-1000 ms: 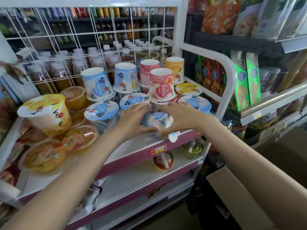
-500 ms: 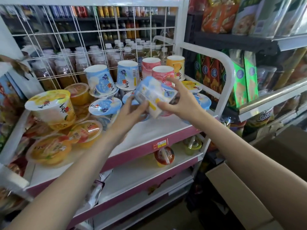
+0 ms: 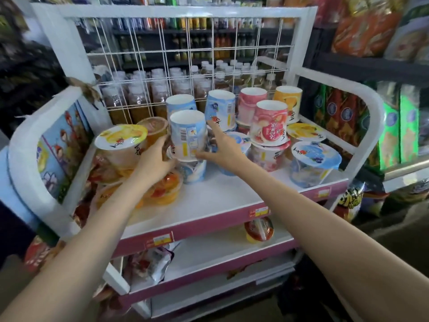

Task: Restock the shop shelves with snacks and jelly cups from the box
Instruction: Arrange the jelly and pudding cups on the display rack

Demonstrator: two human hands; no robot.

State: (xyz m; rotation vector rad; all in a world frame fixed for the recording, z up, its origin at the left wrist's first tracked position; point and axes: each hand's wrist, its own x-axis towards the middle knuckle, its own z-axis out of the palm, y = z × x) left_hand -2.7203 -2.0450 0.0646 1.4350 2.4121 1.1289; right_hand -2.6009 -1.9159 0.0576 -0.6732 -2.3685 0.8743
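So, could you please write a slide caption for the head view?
Both hands, left hand and right hand, set an inverted blue jelly cup onto another cup on the top shelf.

1. I read the blue jelly cup (image 3: 188,133) under my fingers (image 3: 202,156) as smooth printed plastic with a soft sheen.
2. The yellow cup's lid (image 3: 121,136) looks like glossy peel-off film.
3. The shallow orange tubs (image 3: 165,189) are clear, shiny plastic.
4. The top shelf (image 3: 220,196) is a smooth, matt white board; its pink front strip (image 3: 209,223) looks like plastic.
5. The wire grid (image 3: 185,56) behind appears to be white-coated metal.
6. The bottles (image 3: 139,98) behind it look like clear plastic.
7. The snack bags (image 3: 366,33) at upper right are crinkled, glossy foil.
8. The box (image 3: 404,219) at lower right looks like matt brown cardboard.
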